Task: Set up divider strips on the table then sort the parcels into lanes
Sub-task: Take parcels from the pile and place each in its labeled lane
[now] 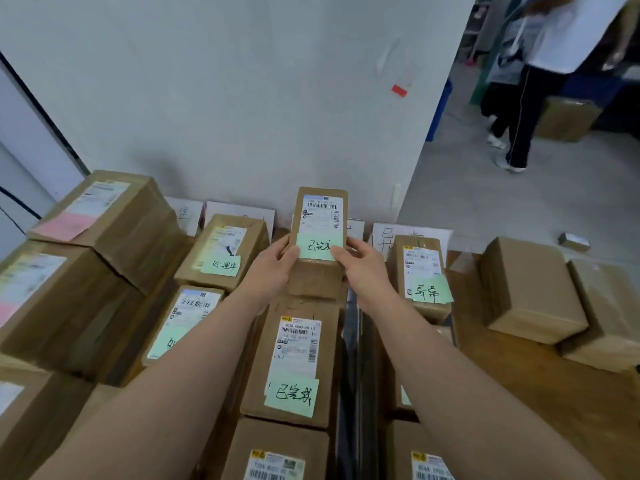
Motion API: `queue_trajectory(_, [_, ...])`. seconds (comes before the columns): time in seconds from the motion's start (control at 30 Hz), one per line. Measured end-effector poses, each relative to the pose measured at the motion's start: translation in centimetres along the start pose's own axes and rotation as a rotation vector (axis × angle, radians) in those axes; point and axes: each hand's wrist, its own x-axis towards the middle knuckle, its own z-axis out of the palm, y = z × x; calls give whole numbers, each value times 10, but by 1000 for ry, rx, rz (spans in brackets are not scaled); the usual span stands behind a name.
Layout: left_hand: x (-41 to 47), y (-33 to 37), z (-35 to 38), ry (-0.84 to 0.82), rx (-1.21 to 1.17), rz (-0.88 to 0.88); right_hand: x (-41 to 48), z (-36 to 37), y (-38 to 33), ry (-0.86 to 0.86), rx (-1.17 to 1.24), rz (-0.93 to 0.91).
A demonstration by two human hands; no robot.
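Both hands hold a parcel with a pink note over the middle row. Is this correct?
Not quite: in the head view the note on the parcel is green, not pink. The left hand and right hand do hold it over the middle row.

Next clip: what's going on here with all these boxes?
A person holds a small brown parcel with both hands, the left hand and right hand gripping its sides, thumbs on its green note. It is at the far end of the middle row, beyond another green-noted parcel. A dark divider strip runs between that row and the right one. More noted parcels lie in the rows on either side, and plain boxes stand further right.
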Motion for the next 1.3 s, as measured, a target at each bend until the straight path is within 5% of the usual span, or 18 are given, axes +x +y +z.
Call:
queue_trajectory(0.57, [14,-16,-7,63,301,53,2,13,8,39,-380,-36])
queue_trajectory(0.8, [-1,9,-9,183,706,330,-23,-17,-14,110,-685,-224])
queue_trajectory(1.3, [-80,66,153,15,920,582,-97,-192,-6,247,-922,-272])
